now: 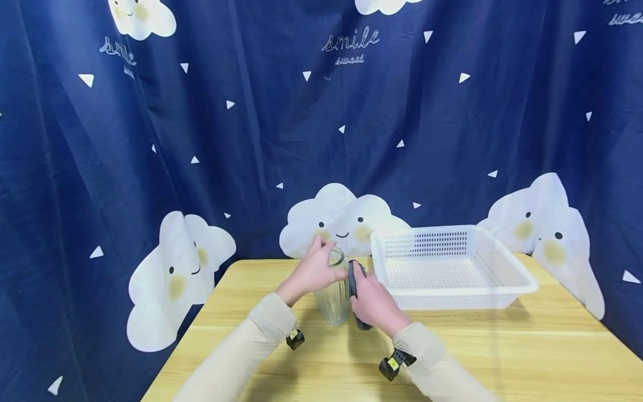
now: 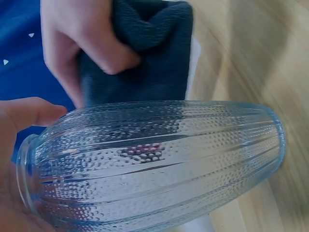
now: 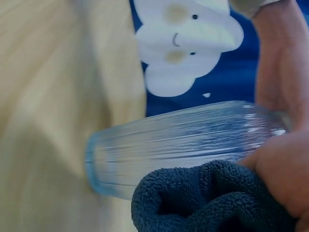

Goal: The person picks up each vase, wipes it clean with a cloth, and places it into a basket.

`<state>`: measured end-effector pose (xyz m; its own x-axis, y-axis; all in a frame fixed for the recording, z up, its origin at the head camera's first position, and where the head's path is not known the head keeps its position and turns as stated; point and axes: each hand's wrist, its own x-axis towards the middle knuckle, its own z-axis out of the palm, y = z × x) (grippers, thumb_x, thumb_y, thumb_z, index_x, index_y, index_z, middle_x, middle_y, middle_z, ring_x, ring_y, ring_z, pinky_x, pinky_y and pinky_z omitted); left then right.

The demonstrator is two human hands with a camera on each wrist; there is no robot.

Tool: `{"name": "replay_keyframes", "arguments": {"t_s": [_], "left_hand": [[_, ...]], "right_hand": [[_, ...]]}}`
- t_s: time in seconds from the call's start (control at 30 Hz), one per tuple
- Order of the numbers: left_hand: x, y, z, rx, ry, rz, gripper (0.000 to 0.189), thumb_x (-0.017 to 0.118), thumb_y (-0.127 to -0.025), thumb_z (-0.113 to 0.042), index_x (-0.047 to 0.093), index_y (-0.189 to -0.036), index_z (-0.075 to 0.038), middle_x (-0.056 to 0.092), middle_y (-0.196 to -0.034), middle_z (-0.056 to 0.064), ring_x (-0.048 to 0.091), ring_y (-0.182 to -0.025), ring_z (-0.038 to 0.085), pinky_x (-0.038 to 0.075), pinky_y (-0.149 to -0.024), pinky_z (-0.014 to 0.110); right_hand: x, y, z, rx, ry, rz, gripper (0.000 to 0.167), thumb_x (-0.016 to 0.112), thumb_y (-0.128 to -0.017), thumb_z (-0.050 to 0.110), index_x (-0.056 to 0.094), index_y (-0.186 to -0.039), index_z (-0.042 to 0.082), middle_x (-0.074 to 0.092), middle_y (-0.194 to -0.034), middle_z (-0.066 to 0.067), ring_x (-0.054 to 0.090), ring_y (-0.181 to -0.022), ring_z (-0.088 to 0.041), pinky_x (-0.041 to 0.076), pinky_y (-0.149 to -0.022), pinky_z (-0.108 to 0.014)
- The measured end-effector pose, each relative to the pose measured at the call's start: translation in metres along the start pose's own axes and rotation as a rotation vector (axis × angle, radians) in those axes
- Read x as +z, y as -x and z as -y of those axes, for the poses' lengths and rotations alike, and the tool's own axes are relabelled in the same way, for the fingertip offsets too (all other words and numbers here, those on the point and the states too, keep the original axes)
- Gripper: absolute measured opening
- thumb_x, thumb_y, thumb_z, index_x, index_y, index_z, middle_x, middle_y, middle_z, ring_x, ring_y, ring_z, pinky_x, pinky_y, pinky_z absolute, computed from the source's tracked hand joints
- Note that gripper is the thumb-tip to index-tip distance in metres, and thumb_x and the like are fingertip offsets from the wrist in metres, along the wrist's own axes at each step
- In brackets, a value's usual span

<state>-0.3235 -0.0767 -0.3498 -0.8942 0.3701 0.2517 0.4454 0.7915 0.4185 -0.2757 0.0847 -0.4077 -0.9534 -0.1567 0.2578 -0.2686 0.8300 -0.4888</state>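
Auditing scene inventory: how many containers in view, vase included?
2. A glass vase, gripped near its mouth by the left hand; a white basket, on the table to the vase's right. A small one could be hidden behind the basket.

Bright, diffuse light, apparently from overhead, filled the head view, casting soft shadows on the wooden surface (image 1: pixel 567 357) below the sleeves (image 1: pixel 231 352), toward its near edge. The white plastic basket (image 1: pixel 452 301) looked nearly washed out. Both wrist views were dimmer and softer, wood grain smeared, with glints across the glass vase (image 2: pixel 159 169).
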Motion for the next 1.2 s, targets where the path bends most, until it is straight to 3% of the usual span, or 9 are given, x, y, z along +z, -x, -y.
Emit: {"name": "replay_keyframes", "arguments": {"t_s": [0.17, 0.3, 0.43, 0.57, 0.7, 0.87, 1.07, 1.2], "left_hand": [[0.003, 0.002, 0.0, 0.018, -0.012, -0.034, 0.08, 0.071, -0.082, -0.042, 0.047, -0.148, -0.004, 0.042, -0.129, 0.011, 0.045, -0.116, 0.027, 0.045, -0.098, 0.042], [0.005, 0.002, 0.0, 0.015, -0.025, -0.078, 0.083, 0.07, -0.083, -0.047, 0.045, -0.148, -0.001, 0.041, -0.133, 0.014, 0.042, -0.121, 0.029, 0.045, -0.101, 0.043], [0.007, 0.002, 0.0, -0.012, -0.021, -0.115, 0.091, 0.073, -0.083, -0.051, 0.042, -0.149, 0.003, 0.038, -0.134, 0.017, 0.039, -0.124, 0.031, 0.044, -0.103, 0.045], [0.008, 0.002, 0.0, -0.016, -0.029, -0.117, 0.09, 0.074, -0.083, -0.052, 0.045, -0.146, 0.004, 0.039, -0.126, 0.015, 0.041, -0.117, 0.03, 0.045, -0.1, 0.044], [0.007, 0.003, 0.0, -0.004, -0.083, -0.111, 0.087, 0.074, -0.081, -0.055, 0.051, -0.141, 0.003, 0.042, -0.12, 0.011, 0.043, -0.109, 0.027, 0.047, -0.093, 0.04], [0.002, 0.004, -0.002, -0.005, -0.137, -0.091, 0.09, 0.076, -0.078, -0.059, 0.053, -0.142, 0.0, 0.047, -0.119, 0.01, 0.048, -0.103, 0.024, 0.047, -0.087, 0.038], [-0.004, 0.003, -0.005, 0.005, -0.087, -0.013, 0.093, 0.079, -0.081, -0.051, 0.044, -0.15, 0.0, 0.045, -0.13, 0.014, 0.048, -0.115, 0.028, 0.047, -0.097, 0.042], [-0.004, 0.002, -0.004, 0.016, -0.052, 0.026, 0.091, 0.08, -0.081, -0.043, 0.041, -0.151, 0.0, 0.044, -0.134, 0.013, 0.046, -0.124, 0.029, 0.044, -0.105, 0.043]], "right_hand": [[0.025, 0.004, -0.015, -0.019, 0.043, 0.076, 0.075, 0.07, -0.084, 0.01, 0.038, -0.151, -0.004, 0.063, -0.114, -0.03, 0.066, -0.09, -0.034, 0.056, -0.074, -0.046], [0.041, 0.008, -0.025, -0.039, 0.099, 0.096, 0.072, 0.072, -0.083, 0.011, 0.043, -0.148, -0.004, 0.063, -0.116, -0.03, 0.066, -0.083, -0.032, 0.055, -0.071, -0.046], [0.044, 0.009, -0.028, -0.034, 0.094, 0.083, 0.073, 0.072, -0.083, 0.011, 0.043, -0.149, -0.003, 0.062, -0.12, -0.03, 0.065, -0.085, -0.031, 0.055, -0.074, -0.046], [0.042, 0.009, -0.029, -0.008, 0.021, 0.085, 0.074, 0.07, -0.084, 0.01, 0.04, -0.151, -0.001, 0.062, -0.122, -0.027, 0.064, -0.094, -0.03, 0.054, -0.079, -0.045], [0.034, 0.008, -0.025, 0.003, -0.071, 0.073, 0.075, 0.066, -0.085, 0.008, 0.037, -0.153, -0.001, 0.06, -0.124, -0.029, 0.062, -0.097, -0.03, 0.054, -0.077, -0.044], [0.008, 0.004, -0.013, -0.006, -0.108, 0.007, 0.076, 0.066, -0.085, 0.008, 0.036, -0.155, 0.004, 0.061, -0.115, -0.025, 0.06, -0.082, -0.025, 0.052, -0.066, -0.037], [-0.024, -0.004, 0.004, -0.081, -0.075, -0.141, 0.076, 0.065, -0.085, 0.008, 0.037, -0.156, 0.013, 0.061, -0.113, -0.02, 0.06, -0.075, -0.025, 0.052, -0.063, -0.037], [-0.024, -0.005, 0.01, -0.11, 0.002, -0.153, 0.079, 0.068, -0.085, 0.009, 0.035, -0.157, 0.009, 0.061, -0.116, -0.023, 0.063, -0.078, -0.028, 0.054, -0.067, -0.042]]}}
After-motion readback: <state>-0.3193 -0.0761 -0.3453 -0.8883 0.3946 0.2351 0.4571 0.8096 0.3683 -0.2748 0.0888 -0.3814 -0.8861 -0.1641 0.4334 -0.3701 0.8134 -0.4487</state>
